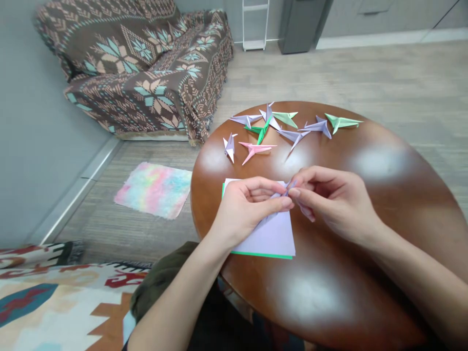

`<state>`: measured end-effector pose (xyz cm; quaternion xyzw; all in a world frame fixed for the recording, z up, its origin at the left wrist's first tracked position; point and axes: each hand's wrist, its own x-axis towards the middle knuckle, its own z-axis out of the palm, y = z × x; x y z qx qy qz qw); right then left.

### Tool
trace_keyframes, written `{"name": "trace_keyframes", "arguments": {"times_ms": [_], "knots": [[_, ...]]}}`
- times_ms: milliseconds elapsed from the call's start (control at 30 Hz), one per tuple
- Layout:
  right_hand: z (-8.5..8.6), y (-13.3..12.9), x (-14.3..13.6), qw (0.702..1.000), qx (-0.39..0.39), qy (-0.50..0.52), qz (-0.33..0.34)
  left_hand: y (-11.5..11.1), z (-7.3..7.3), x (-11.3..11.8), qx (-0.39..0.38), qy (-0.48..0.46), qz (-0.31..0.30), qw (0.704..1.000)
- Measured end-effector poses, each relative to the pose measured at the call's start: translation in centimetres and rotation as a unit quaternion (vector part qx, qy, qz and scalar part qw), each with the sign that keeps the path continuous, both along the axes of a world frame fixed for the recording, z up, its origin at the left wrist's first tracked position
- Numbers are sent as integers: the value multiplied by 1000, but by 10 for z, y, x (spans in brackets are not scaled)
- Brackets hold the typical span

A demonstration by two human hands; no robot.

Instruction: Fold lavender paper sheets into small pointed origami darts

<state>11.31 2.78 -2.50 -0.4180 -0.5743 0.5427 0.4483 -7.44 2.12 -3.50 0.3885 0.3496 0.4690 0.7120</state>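
Observation:
Between my two hands is a small folded piece of lavender origami paper (277, 195), mostly covered by fingers. My left hand (252, 200) pinches it from the left, thumb below and fingers above. From the right, my right hand (331, 197) pinches its tip between thumb and index finger. Both hands are just above a stack of square paper (268, 239), lavender on top with a green edge showing beneath. Beyond them lie several folded paper cranes, among them a pink one (256, 150), a dark green one (260, 131) and a lavender one (229, 146).
The round brown table (365, 273) has a glossy top. Light green cranes (340, 122) lie near its far edge. A sofa with a patterned cover (157, 92) stands at the back left, a pastel fluffy mat (155, 190) on the floor before it. A white rack (255, 24) stands behind.

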Motion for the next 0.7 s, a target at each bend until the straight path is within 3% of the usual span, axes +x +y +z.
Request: {"name": "trace_keyframes", "arguments": {"times_ms": [333, 567, 700], "knots": [[3, -4, -2, 1000, -5, 15, -14, -2, 4, 3, 2, -5, 2, 1000], [-1, -5, -4, 999, 16, 20, -25, -6, 4, 8, 78, 110, 61, 989], [1, -5, -5, 999, 15, 16, -28, -8, 5, 10, 89, 132, 68, 985]]}}
